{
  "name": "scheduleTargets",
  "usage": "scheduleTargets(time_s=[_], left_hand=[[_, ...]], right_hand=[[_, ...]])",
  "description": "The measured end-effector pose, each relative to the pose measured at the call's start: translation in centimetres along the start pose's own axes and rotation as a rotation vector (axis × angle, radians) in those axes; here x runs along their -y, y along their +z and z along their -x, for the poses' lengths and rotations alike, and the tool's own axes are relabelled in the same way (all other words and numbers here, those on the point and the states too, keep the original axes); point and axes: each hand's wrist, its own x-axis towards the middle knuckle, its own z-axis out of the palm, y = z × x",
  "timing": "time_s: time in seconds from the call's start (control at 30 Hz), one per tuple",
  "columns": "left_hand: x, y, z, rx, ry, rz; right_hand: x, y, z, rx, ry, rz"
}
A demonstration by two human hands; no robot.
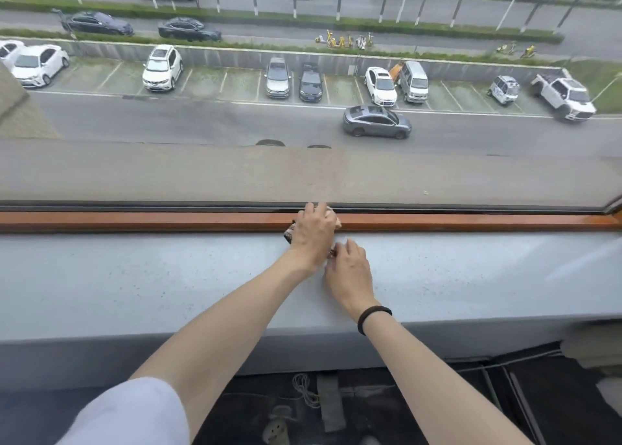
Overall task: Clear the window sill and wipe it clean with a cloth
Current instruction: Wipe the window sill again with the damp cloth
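A wide grey window sill point(134, 276) runs across the view below a brown wooden window frame point(437, 222). My left hand point(313, 231) lies over a patterned cloth point(288, 234) at the back of the sill, against the wooden frame, fingers curled over it. Only small edges of the cloth show around the hand. My right hand point(348, 273) sits just behind and to the right, fingertips at the cloth's near edge; whether it pinches the cloth is hidden. A black band circles the right wrist.
The window glass point(303, 108) rises right behind the frame, with a street and parked cars outside. Below the sill's front edge lies a dark floor with a cord point(304, 389) and a power strip point(276, 433).
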Motion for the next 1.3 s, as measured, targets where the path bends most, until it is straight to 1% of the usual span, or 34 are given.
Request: scheduleTargets(time_s=[0.03, 0.1, 0.13, 0.2, 0.23, 0.3, 0.37, 0.43, 0.47, 0.5, 0.53, 0.6, 0.63, 0.67, 0.7, 0.73, 0.8, 0.83, 0.87, 0.9, 0.93, 1.0, 1.03, 1.07, 1.1, 1.13, 1.17, 1.23, 1.3], left_hand=[[-0.9, 0.2, -0.4, -0.008, 0.048, 0.004], [-0.3, 0.7, -0.4, -0.009, 0.132, -0.022], [1.0, 0.5, 0.4, 0.002, 0.142, -0.076], [4.1, -0.2, 1.7, -0.04, 0.122, -0.141], [7.5, -0.8, 3.5, -0.093, 0.024, -0.164], [12.3, -1.6, 5.4, -0.169, -0.156, -0.166], [16.7, -2.4, 7.5, -0.174, -0.349, -0.178], [18.1, -2.5, 7.7, -0.241, -0.496, -0.131], [17.5, -2.8, 7.5, -0.256, -0.545, -0.093], [16.6, -2.8, 7.3, -0.243, -0.558, -0.079], [15.1, -2.5, 7.0, -0.214, -0.508, -0.06], [13.3, -1.6, 7.6, -0.17, -0.293, -0.066], [13.5, -1.6, 8.0, -0.163, -0.199, -0.108], [14.5, -1.9, 8.4, -0.169, -0.15, -0.141], [15.8, -2.4, 8.8, -0.16, -0.173, -0.172], [17.3, -3.0, 9.0, -0.145, -0.258, -0.195], [19.4, -3.8, 9.0, -0.157, -0.49, -0.189], [19.6, -3.8, 8.7, -0.184, -0.558, -0.179], [19.0, -3.7, 8.3, -0.203, -0.578, -0.156], [17.9, -3.5, 7.9, -0.206, -0.547, -0.122], [16.3, -3.2, 7.7, -0.204, -0.463, -0.083], [13.4, -2.4, 7.9, -0.134, -0.229, 0.004], [13.0, -2.2, 7.9, -0.129, -0.133, 0.026], [13.4, -2.3, 7.7, -0.123, -0.074, 0.011], [14.3, -2.6, 7.7, -0.119, -0.063, -0.029], [15.6, -3.0, 7.9, -0.119, -0.103, -0.064], [17.0, -3.2, 8.1, -0.135, -0.18, -0.089], [19.8, -3.6, 9.0, -0.191, -0.376, -0.135], [20.9, -3.5, 9.3, -0.249, -0.548, -0.122]], right_hand=[[0.0, 0.0, 0.0, -0.009, 0.008, 0.008], [0.3, 0.5, -0.3, -0.047, 0.019, 0.062], [0.6, 0.9, -0.4, -0.059, 0.02, 0.084], [0.7, 1.0, -0.6, -0.072, 0.021, 0.117], [2.1, 1.8, -0.6, -0.049, -0.022, 0.116], [2.6, 2.2, -0.6, -0.026, -0.038, 0.109], [3.3, 2.8, -0.2, -0.009, -0.056, 0.098], [3.6, 3.0, 0.0, -0.021, -0.068, 0.104], [3.8, 3.0, 0.0, -0.026, -0.072, 0.115], [4.0, 3.0, -0.1, -0.034, -0.082, 0.132], [3.9, 2.8, -0.2, -0.04, -0.085, 0.152], [4.0, 2.7, -0.4, -0.047, -0.105, 0.199], [4.0, 2.6, -0.5, -0.046, -0.112, 0.221], [3.9, 2.5, -0.6, -0.044, -0.119, 0.241], [3.9, 2.5, -0.7, -0.043, -0.121, 0.255], [3.9, 2.5, -0.7, -0.042, -0.12, 0.26], [3.9, 2.5, -0.6, -0.033, -0.123, 0.273], [3.8, 2.6, -0.6, -0.034, -0.121, 0.286], [3.9, 2.8, -0.5, -0.03, -0.12, 0.302], [3.9, 2.9, -0.5, -0.016, -0.117, 0.314], [4.0, 2.9, -0.5, 0.003, -0.11, 0.321], [4.3, 2.8, -0.7, 0.017, -0.103, 0.326], [4.3, 2.6, -0.7, 0.011, -0.108, 0.325], [4.3, 2.5, -0.7, 0.002, -0.121, 0.325], [4.2, 2.4, -0.7, -0.007, -0.138, 0.324], [4.1, 2.3, -0.7, -0.017, -0.155, 0.321], [4.0, 2.2, -0.7, -0.021, -0.17, 0.311], [3.8, 2.0, -0.8, -0.023, -0.181, 0.268], [3.6, 2.0, -1.0, -0.037, -0.172, 0.229]])
